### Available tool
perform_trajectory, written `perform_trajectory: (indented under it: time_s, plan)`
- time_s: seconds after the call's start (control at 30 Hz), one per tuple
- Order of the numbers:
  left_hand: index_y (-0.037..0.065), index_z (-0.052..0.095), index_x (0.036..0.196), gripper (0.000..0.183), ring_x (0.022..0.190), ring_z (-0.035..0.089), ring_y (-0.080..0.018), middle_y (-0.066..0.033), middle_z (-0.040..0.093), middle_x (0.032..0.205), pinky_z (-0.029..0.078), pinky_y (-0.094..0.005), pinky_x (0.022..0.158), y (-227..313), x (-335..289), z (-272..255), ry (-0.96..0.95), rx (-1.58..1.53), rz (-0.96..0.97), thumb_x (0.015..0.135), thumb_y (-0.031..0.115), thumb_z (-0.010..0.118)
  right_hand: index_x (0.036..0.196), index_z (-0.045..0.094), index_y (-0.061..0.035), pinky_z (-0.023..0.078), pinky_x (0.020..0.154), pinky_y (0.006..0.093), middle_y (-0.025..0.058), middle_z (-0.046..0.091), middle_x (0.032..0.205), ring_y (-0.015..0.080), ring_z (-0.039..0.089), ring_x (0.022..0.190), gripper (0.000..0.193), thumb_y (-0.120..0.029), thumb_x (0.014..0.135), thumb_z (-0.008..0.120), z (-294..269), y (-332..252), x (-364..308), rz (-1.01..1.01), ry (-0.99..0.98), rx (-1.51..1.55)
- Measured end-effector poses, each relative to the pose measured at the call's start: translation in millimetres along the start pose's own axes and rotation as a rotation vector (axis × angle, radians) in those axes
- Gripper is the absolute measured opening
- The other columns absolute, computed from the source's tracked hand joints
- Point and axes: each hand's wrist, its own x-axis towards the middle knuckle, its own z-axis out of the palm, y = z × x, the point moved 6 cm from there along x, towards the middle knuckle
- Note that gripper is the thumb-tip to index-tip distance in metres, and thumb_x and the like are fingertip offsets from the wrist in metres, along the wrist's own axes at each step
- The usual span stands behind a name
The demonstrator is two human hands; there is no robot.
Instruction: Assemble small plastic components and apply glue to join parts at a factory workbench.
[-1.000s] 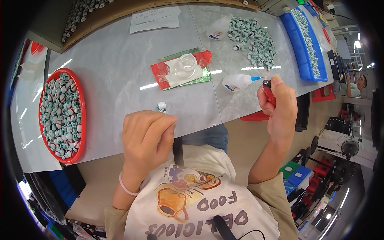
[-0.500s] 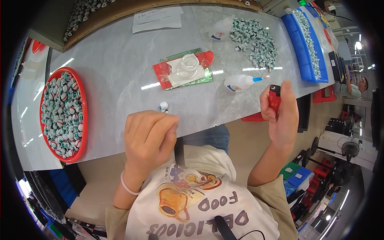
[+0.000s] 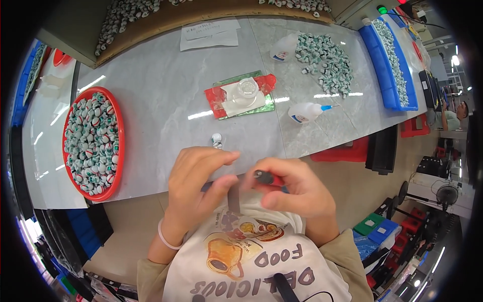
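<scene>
My left hand (image 3: 197, 183) is over the table's front edge, its thumb and index finger apart with nothing visible between them. Just beyond its fingers, a small white ball-headed piece (image 3: 217, 140) stands on the grey table. Facing it, my right hand (image 3: 297, 187) is closed around a red lighter with a black top (image 3: 269, 177); the fingers are slightly blurred. Farther off lies a white squeeze bottle with a blue needle tip (image 3: 305, 112). Left of that bottle, a small clear round dish (image 3: 247, 87) rests on white paper over red and green wrapping.
At the left stands a red oval basket (image 3: 121, 146) full of white and green pieces. A loose pile of such pieces (image 3: 326, 63) lies at the far right, beside a second bottle (image 3: 284, 48). Beyond is a blue bin (image 3: 375, 68). White paper (image 3: 209, 38) lies at the back.
My right hand has come down and left with the lighter, away from the bottle's needle tip, where a small flame showed. My left thumb and index finger have spread apart.
</scene>
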Motion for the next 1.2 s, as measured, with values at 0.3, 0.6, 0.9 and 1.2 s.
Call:
perform_trajectory:
  time_s: [0.3, 0.6, 0.9, 1.2]
  plan:
    - [0.001, 0.065, 0.097, 0.037, 0.091, 0.056, -0.0230, -0.0125, 0.057, 0.098, 0.044, -0.0318, 0.078, -3, -9, -8, 0.005, -0.297, -0.187, 0.070, 0.026, 0.073, 0.112, 0.050, 0.0010, 0.041, 0.074, 0.0257, 0.0096, 0.051, 0.099, 0.0170, 0.050, 0.087, 0.040, 0.007, 0.072, 0.047, 22, 3, 23, -0.145, -0.116, -0.057]
    - [-0.003, 0.055, 0.092, 0.017, 0.075, 0.059, -0.0195, -0.0120, 0.060, 0.082, 0.049, -0.0279, 0.068, -9, 4, -98, 0.325, -0.560, -0.127, 0.080, 0.008, 0.061, 0.117, 0.049, 0.0005, 0.042, 0.081, 0.0284, 0.0114, 0.052, 0.111, 0.0193, 0.051, 0.092, 0.045, 0.004, 0.072, 0.050, 30, -5, 22, -0.028, -0.229, -0.254]
    - [-0.003, 0.061, 0.096, 0.034, 0.068, 0.058, -0.0091, -0.0062, 0.063, 0.078, 0.044, -0.0222, 0.059, -97, 91, -337, 0.629, 0.461, -0.262, 0.082, 0.028, 0.062, 0.111, 0.057, -0.0024, 0.043, 0.079, 0.0335, 0.0125, 0.060, 0.100, 0.0265, 0.056, 0.088, 0.035, -0.004, 0.076, 0.054, 43, -10, 11, -0.151, -0.511, -0.551]
    - [0.014, 0.063, 0.095, 0.023, 0.088, 0.061, -0.0292, -0.0115, 0.064, 0.092, 0.047, -0.0396, 0.073, -236, 181, -376, 0.280, 1.218, -0.425, 0.078, 0.030, 0.059, 0.110, 0.057, -0.0028, 0.044, 0.076, 0.0322, 0.0108, 0.060, 0.100, 0.0246, 0.057, 0.085, 0.032, -0.006, 0.078, 0.055, 36, -18, 7, -0.128, -0.341, -0.560]
